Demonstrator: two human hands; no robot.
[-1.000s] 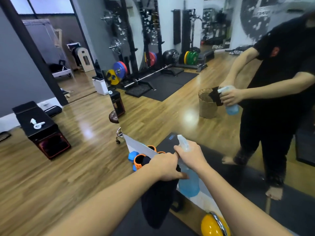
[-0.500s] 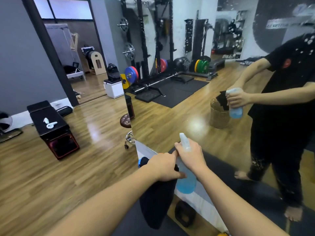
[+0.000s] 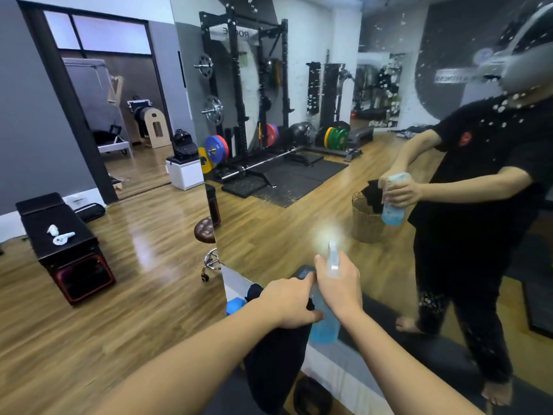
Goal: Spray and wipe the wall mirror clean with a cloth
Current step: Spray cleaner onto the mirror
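The wall mirror (image 3: 374,130), spotted with droplets, fills the right of the frame. At lower centre, the right hand (image 3: 339,284) grips the blue spray bottle (image 3: 324,326). The left hand (image 3: 288,304) grips the black cloth (image 3: 275,366), hanging below.

The cloth (image 3: 276,363) is black, the spray bottle (image 3: 324,327) is see-through blue with a pale top, the floor (image 3: 98,333) is brown wood with stripes, the bench (image 3: 57,232) is black, and white spots dot the mirror (image 3: 299,85)
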